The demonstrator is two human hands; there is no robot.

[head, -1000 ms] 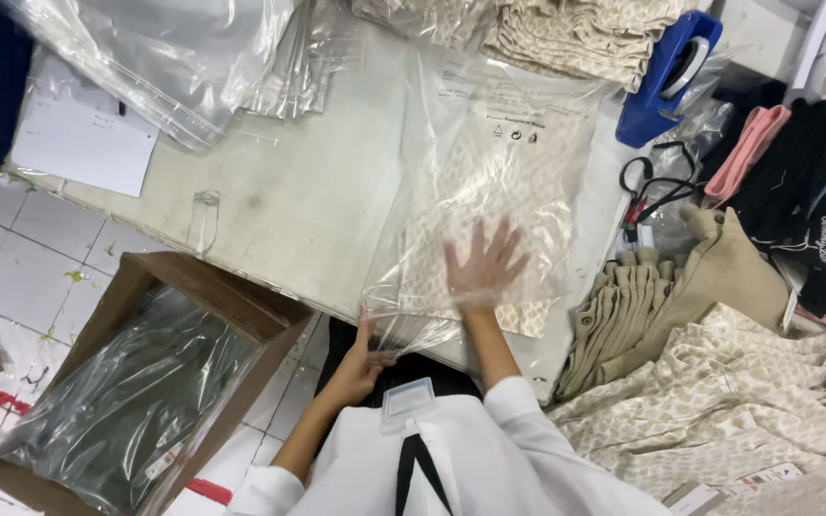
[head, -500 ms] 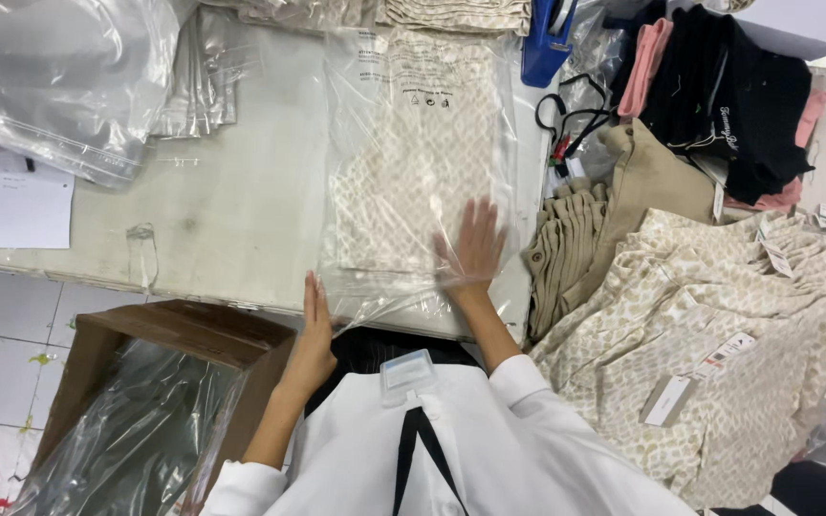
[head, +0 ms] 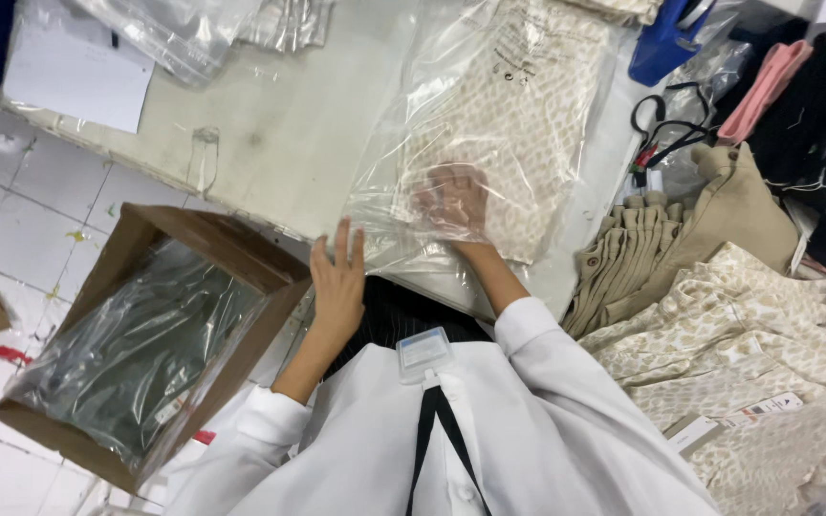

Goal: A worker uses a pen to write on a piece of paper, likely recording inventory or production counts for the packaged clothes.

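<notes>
We record a clear plastic bag (head: 489, 124) lying flat on the pale counter (head: 279, 124), with a folded cream patterned garment (head: 509, 115) inside it. The right hand (head: 451, 203) sits inside the bag's open near end, seen through the film, fingers (head: 432, 182) spread and laid flat on the garment. The left hand (head: 336, 277) rests at the counter's near edge, touching the bag's lower left corner, fingers straight and close together, thumb apart; it pinches nothing that we can see. Below the counter to the left stands an open cardboard box (head: 231, 239) lined with plastic and holding dark bagged goods. To the right lie a stack of tan folded garments (head: 633, 258) and loose cream patterned pieces (head: 767, 334). Black scissors (head: 662, 124) lie just beside the bag's right edge.
</notes>
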